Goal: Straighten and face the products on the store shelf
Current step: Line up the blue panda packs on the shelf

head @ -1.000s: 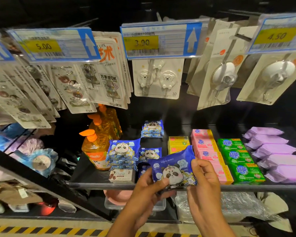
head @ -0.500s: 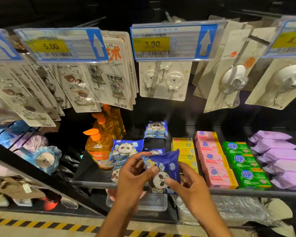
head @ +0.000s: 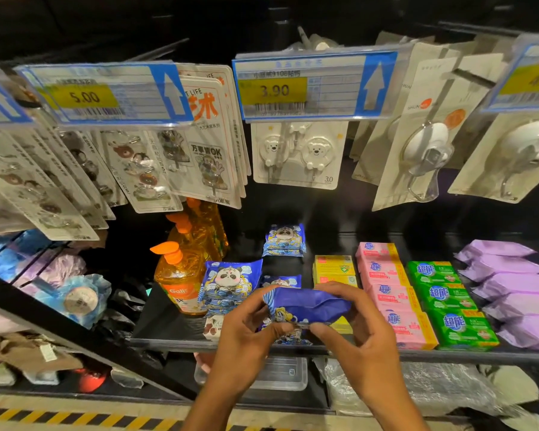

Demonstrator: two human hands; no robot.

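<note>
Both hands hold a blue panda pack [head: 305,306] just over the front edge of the black shelf [head: 168,329]. My left hand [head: 246,334] pinches its left end and my right hand [head: 358,334] grips its right end; the pack lies flat, plain blue side up. A stack of the same panda packs [head: 229,284] stands to the left, face forward. More panda packs [head: 284,241] lie further back. Another one [head: 280,279] is partly hidden behind the held pack.
Orange soap bottles [head: 181,275] stand left of the packs. Yellow boxes [head: 333,269], pink soap bars [head: 389,290], green soap bars [head: 445,303] and purple packs [head: 517,290] fill the shelf to the right. Hook cards [head: 299,154] and price tags [head: 274,90] hang above.
The held panda pack has turned from face-forward and tilted to lying flat with its plain blue side up. Both hands moved lower and closer over the shelf's front edge.
</note>
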